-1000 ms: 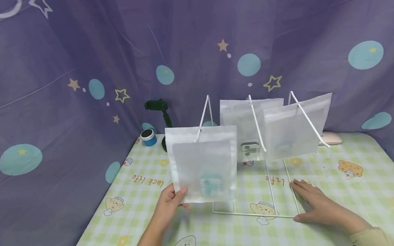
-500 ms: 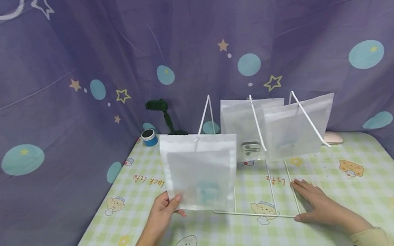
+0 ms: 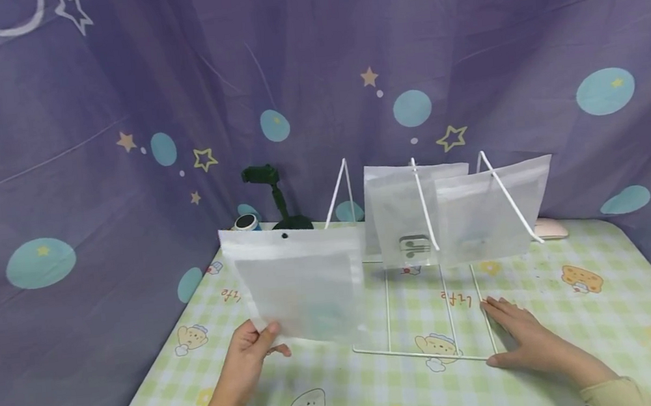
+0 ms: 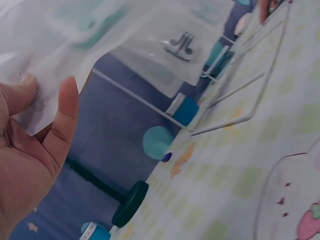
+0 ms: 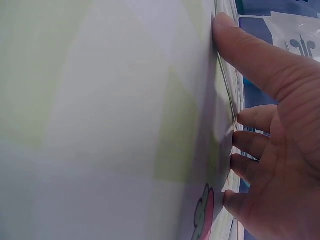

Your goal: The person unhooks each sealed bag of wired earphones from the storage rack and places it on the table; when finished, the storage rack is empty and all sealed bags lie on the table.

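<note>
My left hand point(image 3: 242, 364) pinches the lower left corner of a white translucent zip bag point(image 3: 300, 284), with thumb in front. A blurry teal item shows inside it. The bag's hang hole is off the left prong point(image 3: 335, 192) of a white wire rack point(image 3: 411, 354). On the middle prong hangs a similar bag point(image 3: 399, 202) with earphones point(image 3: 414, 245) in a clear case; another bag point(image 3: 485, 214) hangs on the right prong, its contents faint. My right hand point(image 3: 521, 338) rests with extended fingers at the rack's front right base corner, thumb and fingertips against the wire and tablecloth.
Behind the held bag stand a dark green stand point(image 3: 279, 201) and a blue jar with a white rim point(image 3: 247, 223). A pale pink object point(image 3: 551, 228) lies at the back right. A purple patterned curtain point(image 3: 312, 67) hangs behind the checked tablecloth point(image 3: 544, 273).
The held bag has come off the left prong, moving left and toward me with my left hand. My right hand and the other two bags stay put.
</note>
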`<state>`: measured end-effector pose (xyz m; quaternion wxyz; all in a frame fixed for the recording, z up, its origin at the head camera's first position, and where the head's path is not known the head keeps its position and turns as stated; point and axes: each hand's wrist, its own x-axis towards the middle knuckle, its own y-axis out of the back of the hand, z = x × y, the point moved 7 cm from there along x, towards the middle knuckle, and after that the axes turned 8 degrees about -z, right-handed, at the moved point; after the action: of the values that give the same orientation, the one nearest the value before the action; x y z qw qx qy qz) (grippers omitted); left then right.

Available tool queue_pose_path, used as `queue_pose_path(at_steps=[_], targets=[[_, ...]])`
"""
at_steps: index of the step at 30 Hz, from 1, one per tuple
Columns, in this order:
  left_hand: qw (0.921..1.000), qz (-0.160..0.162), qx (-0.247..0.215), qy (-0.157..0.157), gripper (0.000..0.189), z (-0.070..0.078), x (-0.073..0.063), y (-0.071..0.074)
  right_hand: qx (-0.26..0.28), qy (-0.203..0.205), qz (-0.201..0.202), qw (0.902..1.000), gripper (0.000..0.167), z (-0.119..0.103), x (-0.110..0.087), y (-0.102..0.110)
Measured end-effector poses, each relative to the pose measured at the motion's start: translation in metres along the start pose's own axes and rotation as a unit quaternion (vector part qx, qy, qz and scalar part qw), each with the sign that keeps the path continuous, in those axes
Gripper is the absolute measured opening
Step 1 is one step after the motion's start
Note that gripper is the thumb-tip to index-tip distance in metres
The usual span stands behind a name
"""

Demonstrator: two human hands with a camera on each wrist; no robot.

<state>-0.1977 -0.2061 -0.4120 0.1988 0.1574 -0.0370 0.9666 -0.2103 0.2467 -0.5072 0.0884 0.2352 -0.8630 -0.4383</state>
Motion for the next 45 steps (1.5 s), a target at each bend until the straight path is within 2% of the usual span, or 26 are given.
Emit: queue_pose_path(at_steps=[6,9,11,13,15,17,19,21,25,33,41,45], targets=[[0.9985,0.026,-0.037,-0.028,0.030,0.009,-0.005,0.029,-0.002,0.004,0.006,1.0000,0.101,0.000,-0.001,-0.002],[0.9979,0.048,-0.042,-0.014,0.029,0.005,-0.010,0.047,-0.004,0.006,0.009,0.9999,0.101,0.000,-0.002,-0.002],[0.9973,0.063,-0.035,0.015,0.027,-0.001,-0.013,0.058,-0.004,0.007,0.010,0.9999,0.102,0.000,-0.002,-0.002],[0.9946,0.086,-0.016,0.056,0.022,-0.010,-0.015,0.067,-0.005,0.009,0.011,0.9999,0.101,0.000,-0.002,-0.001],[0.9875,0.112,0.009,0.110,0.021,-0.020,-0.018,0.075,-0.005,0.010,0.011,0.9999,0.101,0.000,-0.001,0.000],[0.9758,0.137,0.028,0.168,0.027,-0.032,-0.020,0.080,-0.007,0.009,0.008,0.9999,0.101,0.000,-0.001,0.001],[0.9629,0.147,0.039,0.223,0.035,-0.045,-0.021,0.082,-0.007,0.009,0.006,0.9999,0.101,-0.001,0.000,0.001],[0.9532,0.140,0.048,0.264,0.042,-0.056,-0.020,0.081,-0.002,0.008,0.003,1.0000,0.101,-0.001,-0.001,0.002],[0.9435,0.109,0.061,0.307,0.042,-0.074,-0.014,0.076,0.008,0.007,0.001,0.9999,0.101,-0.001,-0.001,0.002],[0.9301,0.085,0.081,0.348,0.037,-0.099,0.000,0.070,0.009,-0.001,0.001,1.0000,0.101,0.000,-0.001,0.000],[0.9311,0.070,0.088,0.347,0.038,-0.112,0.008,0.066,0.005,-0.001,0.002,1.0000,0.101,0.001,-0.001,-0.001],[0.9272,0.078,0.099,0.353,0.038,-0.117,0.009,0.066,0.008,-0.004,0.000,1.0000,0.102,0.002,-0.001,0.000]])
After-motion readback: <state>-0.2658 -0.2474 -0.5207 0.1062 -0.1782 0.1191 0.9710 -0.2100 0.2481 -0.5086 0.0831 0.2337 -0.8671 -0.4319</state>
